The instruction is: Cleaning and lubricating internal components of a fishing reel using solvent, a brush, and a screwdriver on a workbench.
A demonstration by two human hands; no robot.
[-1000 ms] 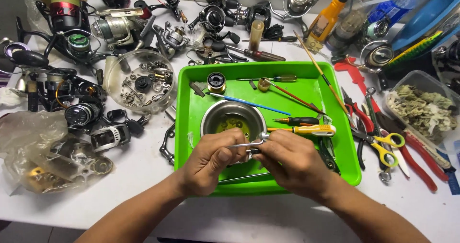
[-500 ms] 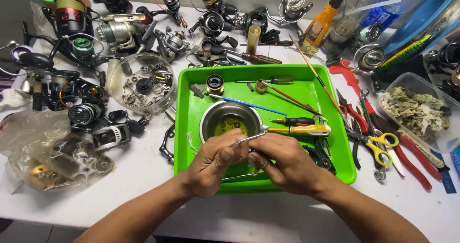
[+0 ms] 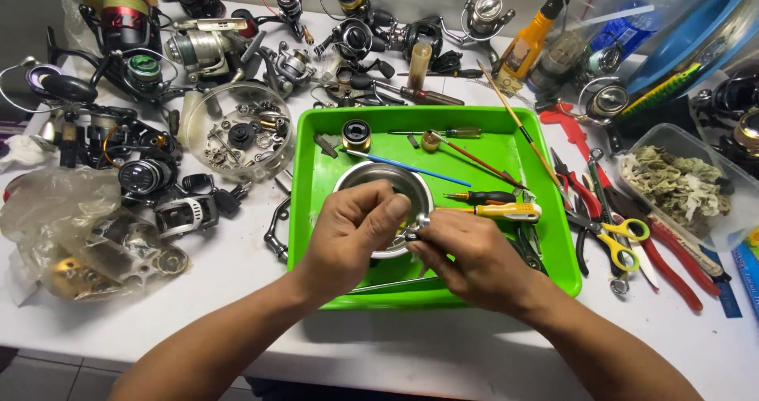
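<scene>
Both my hands meet over a bright green tray (image 3: 553,211) on a white table. My left hand (image 3: 348,239) and my right hand (image 3: 466,255) together pinch a small shiny metal part (image 3: 417,225) between their fingertips. Just behind them in the tray stands a round steel bowl (image 3: 371,179), partly hidden by my left hand. A yellow-handled screwdriver (image 3: 506,209) and an orange-and-black one (image 3: 482,197) lie right of the bowl. A blue stick (image 3: 419,169), a red stick (image 3: 474,160) and a small spool (image 3: 356,134) lie farther back.
Several fishing reels (image 3: 198,49) crowd the back and left. A clear round dish of small parts (image 3: 237,132) sits left of the tray. Pliers and yellow scissors (image 3: 624,239) lie right, beside a clear tub of rags (image 3: 672,183). An orange oil bottle (image 3: 530,37) stands behind.
My hands shifted slightly, turning the small metal part between the fingertips; my left fingers now cover more of the bowl. The view moved a little.
</scene>
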